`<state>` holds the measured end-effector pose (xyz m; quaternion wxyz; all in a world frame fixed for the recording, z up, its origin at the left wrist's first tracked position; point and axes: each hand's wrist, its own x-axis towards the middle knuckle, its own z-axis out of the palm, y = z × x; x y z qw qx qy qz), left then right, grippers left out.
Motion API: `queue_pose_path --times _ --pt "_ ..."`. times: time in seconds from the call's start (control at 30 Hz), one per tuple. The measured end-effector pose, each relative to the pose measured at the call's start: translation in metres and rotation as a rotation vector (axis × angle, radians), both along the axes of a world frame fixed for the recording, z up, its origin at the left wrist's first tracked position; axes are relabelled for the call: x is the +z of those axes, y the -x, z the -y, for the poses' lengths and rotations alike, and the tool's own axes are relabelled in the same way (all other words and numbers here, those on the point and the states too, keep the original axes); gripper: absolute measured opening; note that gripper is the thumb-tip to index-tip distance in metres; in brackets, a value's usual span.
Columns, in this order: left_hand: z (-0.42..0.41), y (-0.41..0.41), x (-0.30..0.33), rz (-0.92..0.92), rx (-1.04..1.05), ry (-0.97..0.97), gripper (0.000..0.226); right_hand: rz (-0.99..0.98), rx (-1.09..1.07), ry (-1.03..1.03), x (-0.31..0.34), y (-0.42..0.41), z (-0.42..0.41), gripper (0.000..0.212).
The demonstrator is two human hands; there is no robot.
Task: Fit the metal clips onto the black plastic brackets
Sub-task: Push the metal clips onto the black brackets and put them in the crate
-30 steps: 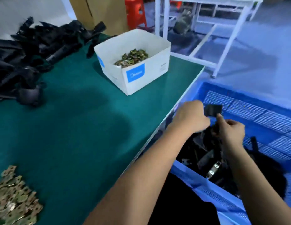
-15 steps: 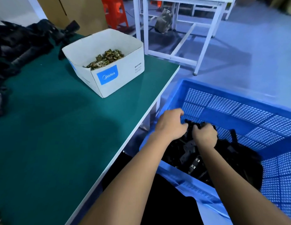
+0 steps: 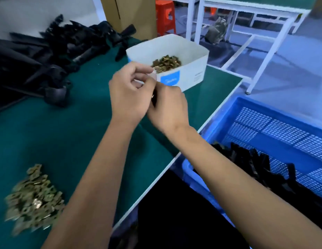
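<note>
Both hands have left the blue crate (image 3: 250,112) and now meet above the green table (image 3: 48,133), just in front of the white box (image 3: 189,56). Half a second ago they were down among the brackets in the crate.

The left hand (image 3: 128,94) has its fingers curled, thumb and forefinger tips brought close together near the box's front wall. Whether they pinch a clip cannot be told; the spot is blurred. The right hand (image 3: 168,106) is closed into a fist, knuckles up, touching the left hand. A thin dark sliver with a small bright glint shows between the two hands, probably a bracket with a clip, but most of it is hidden.

Metal clips: one heap inside the white box (image 3: 165,63), a second loose heap (image 3: 32,200) on the table at near left, blurred.

Black plastic brackets: one pile in the crate (image 3: 261,168) beside the right forearm, partly covered by it. A larger tangle of black parts (image 3: 48,56) lies on the far left of the table.

Beyond the table: an orange stool (image 3: 164,17), a brown carton (image 3: 131,13) and a white table frame (image 3: 246,18).
</note>
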<state>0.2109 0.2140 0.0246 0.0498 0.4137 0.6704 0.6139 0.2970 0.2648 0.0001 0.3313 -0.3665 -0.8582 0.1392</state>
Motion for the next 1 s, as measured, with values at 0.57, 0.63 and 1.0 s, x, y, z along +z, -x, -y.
queue_pose_path --times 0.57,0.63,1.0 --pt "0.268 0.193 -0.060 0.258 0.798 -0.132 0.011 0.512 0.475 -0.152 -0.019 0.293 0.151 0.089" --pt "0.268 0.195 -0.062 0.278 0.795 -0.187 0.011 0.586 0.457 -0.160 -0.021 0.309 0.159 0.088" --pt "0.268 0.198 -0.065 0.339 0.815 -0.225 0.012 0.588 0.442 -0.065 -0.007 0.345 0.147 0.055"
